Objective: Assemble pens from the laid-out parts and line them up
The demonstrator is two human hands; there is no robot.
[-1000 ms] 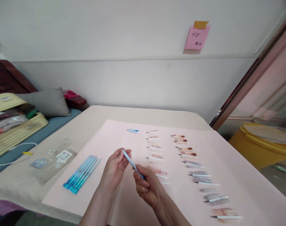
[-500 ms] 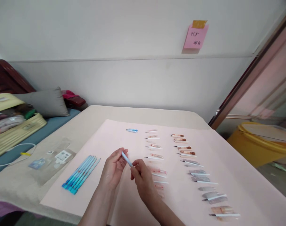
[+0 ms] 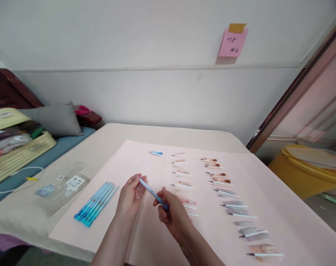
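Note:
A light blue pen (image 3: 151, 191) lies slantwise between my two hands above the pink sheet (image 3: 146, 166). My left hand (image 3: 131, 195) is closed on the pen's pale upper end with thumb and fingers. The darker blue lower end is gripped by my right hand (image 3: 170, 208), its fingers curled around it. Left of my hands, a row of blue pens (image 3: 97, 203) lies side by side on the sheet. Farther back is a small blue pen barrel with a thin refill (image 3: 156, 153) beside it.
Pen parts with refills (image 3: 181, 172) form a column beyond my right hand. Brown-capped barrels (image 3: 219, 173) and grey ones (image 3: 236, 204) lie farther right. Clear plastic packaging (image 3: 64, 186) rests at left. A yellow bin (image 3: 303, 168) stands right of the table, a pillow (image 3: 57, 118) at back left.
My right hand has moved down and to the right along the pen, so more of the pen shows between my hands. My left hand stays closed on the upper end.

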